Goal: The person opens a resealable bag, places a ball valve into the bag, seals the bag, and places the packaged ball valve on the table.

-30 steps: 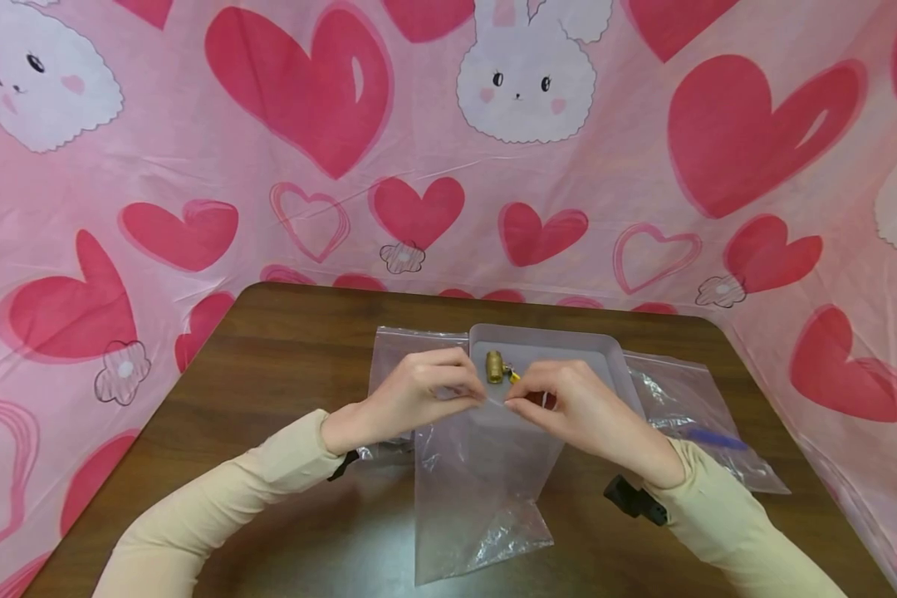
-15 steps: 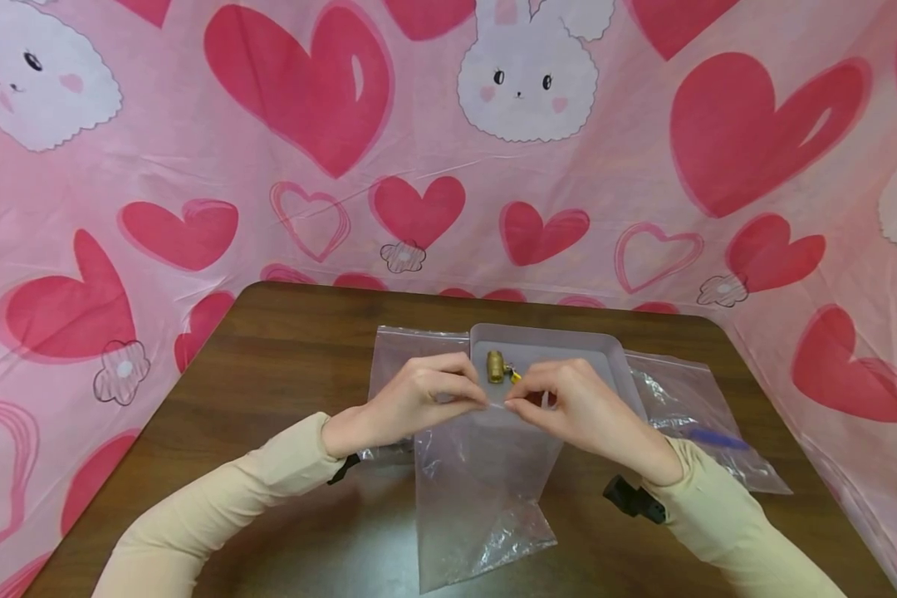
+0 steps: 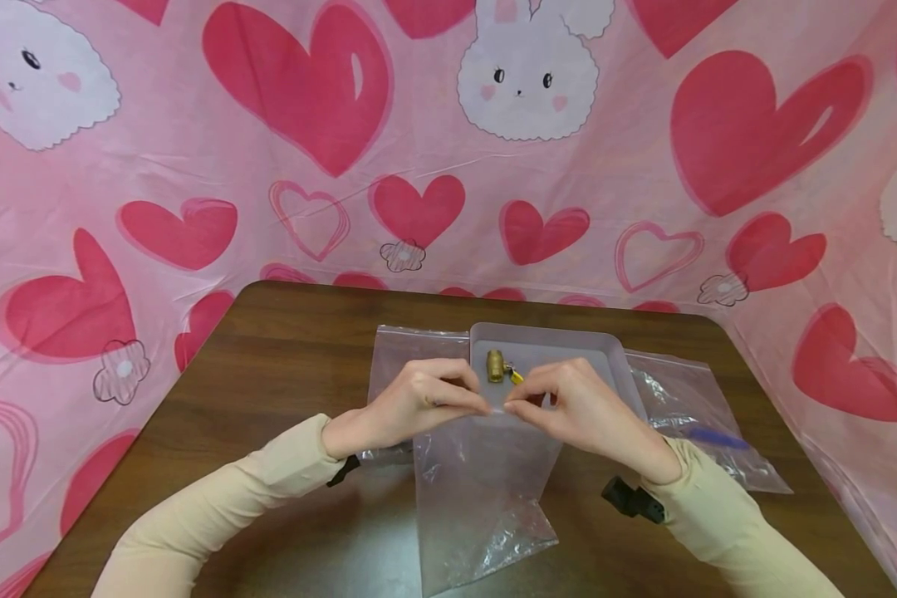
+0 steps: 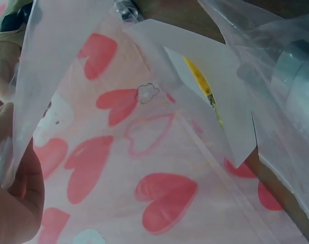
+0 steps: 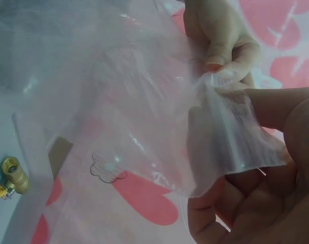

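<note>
A clear plastic zip bag (image 3: pixel 486 498) hangs between both hands, upper edge held up, lower end towards the table front. My left hand (image 3: pixel 426 399) pinches that edge between thumb and fingers. Close beside it, my right hand (image 3: pixel 579 411) pinches the same edge, the fingertips of both hands only slightly apart. In the right wrist view the bag's mouth (image 5: pixel 230 132) is bunched between the right thumb and fingers. Behind the hands, a brass ball valve (image 3: pixel 496 366) with a yellow handle (image 3: pixel 517 378) lies in a pale shallow tray (image 3: pixel 546 334).
Another clear bag (image 3: pixel 411 349) lies left of the tray, partly under my left hand. To the right lies a bag (image 3: pixel 688 386) with a blue item (image 3: pixel 718 438) inside. All stand on a brown wooden table (image 3: pixel 299 357) before a pink heart-patterned cloth (image 3: pixel 433 149).
My left fingertips have slid slightly right towards the right hand along the bag's edge. The bag's lower end has shifted a little. The right hand stays nearly still.
</note>
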The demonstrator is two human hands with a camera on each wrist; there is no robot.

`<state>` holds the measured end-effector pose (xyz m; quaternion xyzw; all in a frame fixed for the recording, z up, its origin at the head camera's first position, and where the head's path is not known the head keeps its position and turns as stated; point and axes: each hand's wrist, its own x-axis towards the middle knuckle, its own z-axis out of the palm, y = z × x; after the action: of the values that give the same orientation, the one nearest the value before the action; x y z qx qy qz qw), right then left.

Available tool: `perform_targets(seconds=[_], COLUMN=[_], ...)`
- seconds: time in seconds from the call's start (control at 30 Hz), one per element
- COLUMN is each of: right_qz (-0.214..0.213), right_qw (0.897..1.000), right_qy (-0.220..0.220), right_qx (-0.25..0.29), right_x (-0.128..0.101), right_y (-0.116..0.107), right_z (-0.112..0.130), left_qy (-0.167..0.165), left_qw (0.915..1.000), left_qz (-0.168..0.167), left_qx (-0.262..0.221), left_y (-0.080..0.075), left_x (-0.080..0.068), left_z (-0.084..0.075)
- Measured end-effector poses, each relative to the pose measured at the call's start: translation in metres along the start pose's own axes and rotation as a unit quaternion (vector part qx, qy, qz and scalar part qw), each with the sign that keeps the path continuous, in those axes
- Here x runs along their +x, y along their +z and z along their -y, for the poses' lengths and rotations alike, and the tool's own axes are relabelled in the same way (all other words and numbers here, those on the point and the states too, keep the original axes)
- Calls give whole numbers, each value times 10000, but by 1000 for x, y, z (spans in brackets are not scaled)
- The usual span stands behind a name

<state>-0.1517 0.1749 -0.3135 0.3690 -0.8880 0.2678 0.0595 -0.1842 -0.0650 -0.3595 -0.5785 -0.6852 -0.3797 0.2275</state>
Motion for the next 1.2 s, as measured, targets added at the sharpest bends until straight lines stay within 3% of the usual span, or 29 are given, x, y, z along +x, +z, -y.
perform_targets(seconds=[0.5, 0.57, 0.73, 0.87, 1.03, 1.2], right_qz=[-236, -294, -166, 52, 291, 350], right_qw=[9995, 9994, 9998, 9987, 9923, 9922], right_qy=[168, 116, -74, -411, -1137, -1192], right_qx=[-99, -123, 13, 295, 408, 23], right_x=[0, 0, -1, -2, -1, -1], right_y=[-2, -3, -5, -7, -8, -8], right_z=[1, 0, -2, -3, -2, 0], left_qy=[497, 453, -84, -309, -339, -259], left_qw=[9987, 9989, 9998, 9992, 9991, 9992], left_qz=[-10, -16, 4, 10, 1, 225], left_qx=[-101, -93, -183, -262, -251, -190], left_y=[5, 5, 1, -1, -2, -2], left_x=[1, 1, 2, 2, 3, 2], left_z=[-1, -2, -3, -3, -3, -4])
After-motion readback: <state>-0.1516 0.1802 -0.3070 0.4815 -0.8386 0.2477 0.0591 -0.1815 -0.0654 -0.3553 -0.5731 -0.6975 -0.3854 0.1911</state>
